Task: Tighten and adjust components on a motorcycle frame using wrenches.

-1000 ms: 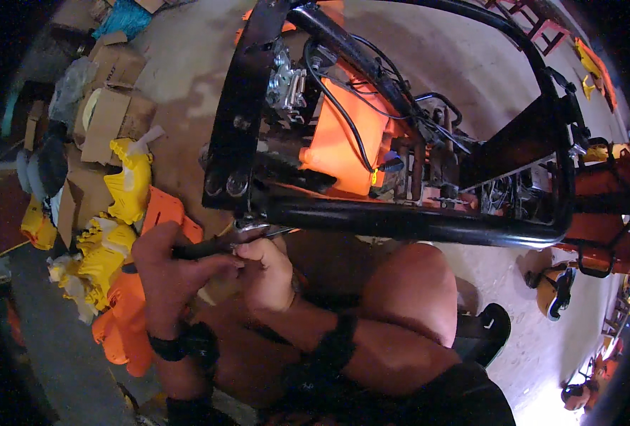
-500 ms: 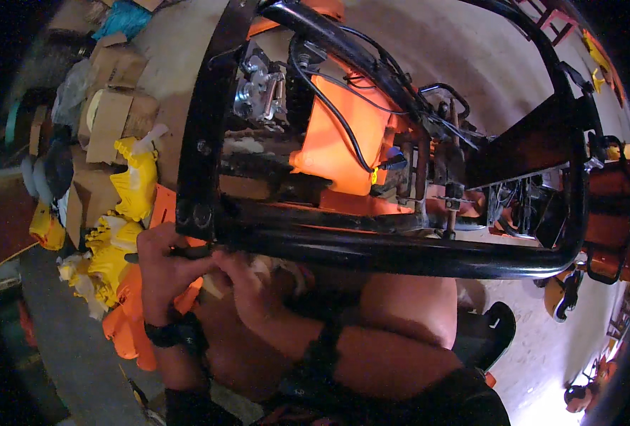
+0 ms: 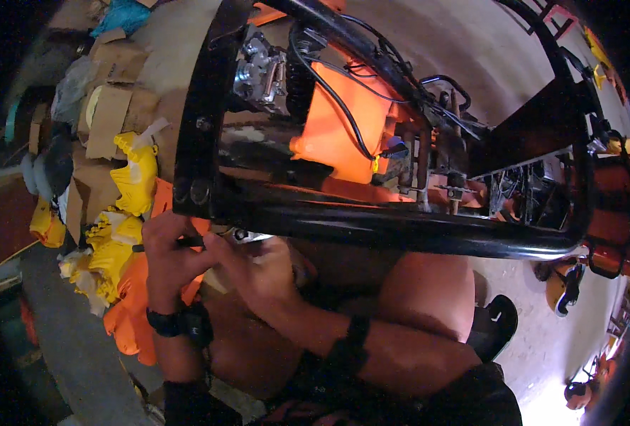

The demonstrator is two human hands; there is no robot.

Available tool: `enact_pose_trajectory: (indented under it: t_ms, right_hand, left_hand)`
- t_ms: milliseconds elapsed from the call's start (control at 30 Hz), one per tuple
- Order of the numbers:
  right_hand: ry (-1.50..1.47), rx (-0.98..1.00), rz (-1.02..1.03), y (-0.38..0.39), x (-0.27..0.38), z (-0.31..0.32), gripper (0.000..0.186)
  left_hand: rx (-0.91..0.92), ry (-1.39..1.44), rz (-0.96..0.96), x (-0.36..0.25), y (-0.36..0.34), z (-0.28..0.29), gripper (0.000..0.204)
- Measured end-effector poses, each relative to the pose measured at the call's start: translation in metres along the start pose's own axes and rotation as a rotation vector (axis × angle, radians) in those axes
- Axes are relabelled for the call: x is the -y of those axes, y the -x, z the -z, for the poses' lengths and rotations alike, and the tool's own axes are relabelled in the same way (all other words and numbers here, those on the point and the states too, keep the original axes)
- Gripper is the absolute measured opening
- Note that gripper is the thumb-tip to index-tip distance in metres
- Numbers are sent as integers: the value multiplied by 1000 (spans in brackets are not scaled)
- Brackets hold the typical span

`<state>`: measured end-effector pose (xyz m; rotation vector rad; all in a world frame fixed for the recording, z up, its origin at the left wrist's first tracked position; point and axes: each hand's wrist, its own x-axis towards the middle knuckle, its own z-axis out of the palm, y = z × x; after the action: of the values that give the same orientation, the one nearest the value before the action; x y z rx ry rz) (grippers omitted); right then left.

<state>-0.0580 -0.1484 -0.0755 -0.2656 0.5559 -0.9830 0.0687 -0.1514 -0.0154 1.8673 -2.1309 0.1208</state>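
Observation:
The corner of a black tubular metal frame point(image 3: 372, 231) stands over both my hands. Close under that corner, my left hand point(image 3: 167, 245) is closed around a thin dark rod point(image 3: 139, 248), whose end sticks out to the left. My right hand point(image 3: 262, 273) is beside it, its thumb and fingers close to the left fingertips. It grips a silver wrench point(image 3: 242, 235), of which only the rounded end and a short bright length show below the tube. The rod's other end is hidden by my fingers.
Inside the frame are an orange panel point(image 3: 343, 121), a silver metal mechanism point(image 3: 260, 78) and black cables. Yellow plastic parts point(image 3: 136, 174), orange pieces point(image 3: 132, 298) and cardboard boxes point(image 3: 113, 117) lie on the left. A black plate point(image 3: 524, 138) rises at the right.
The frame sits slightly higher in the picture. My right hand has shifted up and right, and the wrench's silver end now shows. The left hand keeps hold of the rod.

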Motion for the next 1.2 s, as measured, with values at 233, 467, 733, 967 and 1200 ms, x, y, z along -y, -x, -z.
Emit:
enact_pose_trajectory:
  t_ms: [233, 467, 733, 967, 1200]
  right_hand:
    - [-62, -80, 82, -7, -20, -10, 23]
    - [76, -50, 29, -8, -27, -10, 27]
    - [208, 1, 9, -8, -19, -5, 31]
    - [311, 27, 0, -4, -23, -1, 35]
    - [54, -12, 19, -6, -11, -2, 39]
  left_hand:
    - [34, 3, 37, 13, 2, -7, 29]
    - [62, 17, 96, -7, -3, -6, 20]
    - [23, 8, -26, 8, 6, -9, 29]
    - [-23, -56, -79, -4, 3, -6, 28]
    - [-39, 7, -62, -6, 0, -14, 27]
